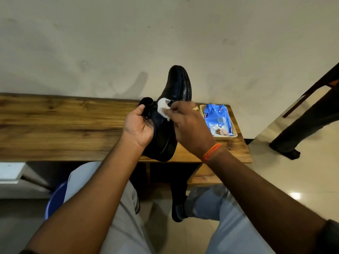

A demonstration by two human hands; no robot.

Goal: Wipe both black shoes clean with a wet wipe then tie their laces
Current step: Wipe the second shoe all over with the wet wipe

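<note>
- Black shoe (176, 88) is gripped in our left hand (139, 125), above the wooden bench (64, 125).
- Our right hand (189, 129) pinches the white wet wipe (163, 107) against it.

My counter (64, 123) is a long slab of wood grain set against a plain, scuffed wall (165, 33). Near its right end sits a shallow cream tray (235, 133). On my right wrist I wear an orange thread band (211, 152). My lap shows light grey trousers (124, 217), and below the counter I can see 1 dark sock (178, 211) on the pale tiled floor (293, 180), which throws back a bright spot of light. The edge of a blue stool (55, 200) peeks out at my left. Off to the right stands another person's dark trouser leg (308, 123), beside a dark wooden frame (311, 88).
</note>
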